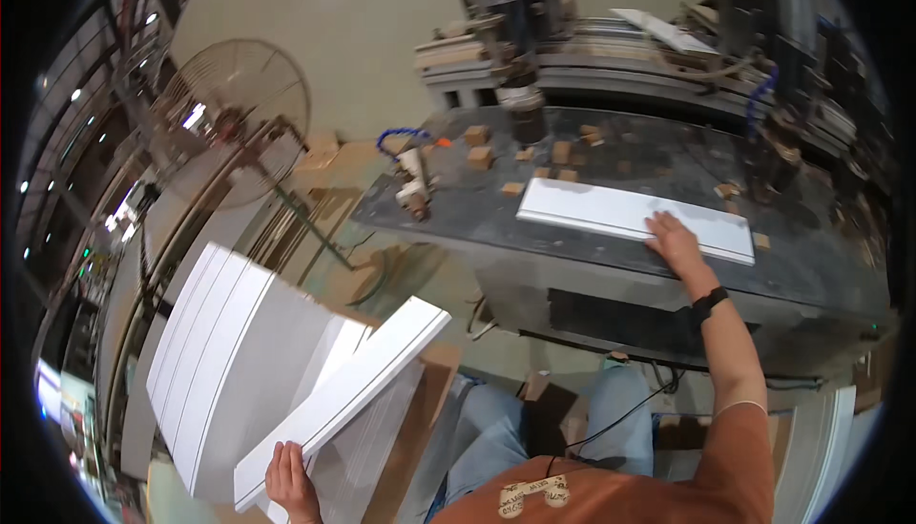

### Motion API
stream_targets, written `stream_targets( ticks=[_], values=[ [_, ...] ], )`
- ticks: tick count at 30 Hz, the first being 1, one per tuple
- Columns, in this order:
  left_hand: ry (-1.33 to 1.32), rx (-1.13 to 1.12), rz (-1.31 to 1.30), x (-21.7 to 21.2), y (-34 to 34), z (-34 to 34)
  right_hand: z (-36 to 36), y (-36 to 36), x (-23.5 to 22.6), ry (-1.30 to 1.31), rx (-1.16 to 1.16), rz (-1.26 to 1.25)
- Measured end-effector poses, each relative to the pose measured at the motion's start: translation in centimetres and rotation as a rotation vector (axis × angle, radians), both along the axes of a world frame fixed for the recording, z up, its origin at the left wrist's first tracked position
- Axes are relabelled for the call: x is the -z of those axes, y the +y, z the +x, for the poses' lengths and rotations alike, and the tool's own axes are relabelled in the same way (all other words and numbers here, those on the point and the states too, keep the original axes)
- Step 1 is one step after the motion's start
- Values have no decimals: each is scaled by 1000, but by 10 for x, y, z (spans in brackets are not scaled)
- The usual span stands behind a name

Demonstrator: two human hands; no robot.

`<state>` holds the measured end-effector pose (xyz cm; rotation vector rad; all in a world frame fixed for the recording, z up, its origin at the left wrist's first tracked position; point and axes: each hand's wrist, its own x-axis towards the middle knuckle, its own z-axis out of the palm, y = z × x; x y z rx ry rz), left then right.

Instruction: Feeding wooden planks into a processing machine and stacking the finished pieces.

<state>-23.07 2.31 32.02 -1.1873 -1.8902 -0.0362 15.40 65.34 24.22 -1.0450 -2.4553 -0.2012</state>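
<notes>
- Now, at far left, there is a stack of white boards [205, 362] w/ thin dark lines along their length.
- Above it in view, a round wire fan [229, 123] stands on its pole.
- Then L hand [291, 486]: it is gripping the lower end of the slanted board [353, 386], fingers bent over its edge; thumb I cannot see. This board is white, over the stack, w/ its far end pointing up & right.
- Next comes the dark work table [477, 214], w/ a blue coiled hose [403, 133] near its L corner.
- On the table, small wood blocks [479, 157] lie around a machine post [523, 109].
- In front of these blocks, the flat board [582, 207] lies on the table, also white, long side near the front edge.
- R hand [675, 241] is open, palm down on the R half of this board; fingers are not closed around it.
- On R wrist is a black band [709, 303].
</notes>
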Motion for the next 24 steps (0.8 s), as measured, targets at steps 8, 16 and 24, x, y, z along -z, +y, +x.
stream_targets(
  ticks=[8, 16, 24],
  values=[
    [-70, -279, 88, 40, -48, -1, -19, 2, -2, 22, 6, -142],
    [-416, -273, 130, 70, -59, -7, -29, -9, -7, 41, 59, -205],
    [-679, -336, 215, 62, -15, -14, -7, 9, 5, 5, 80, -204]
  ],
)
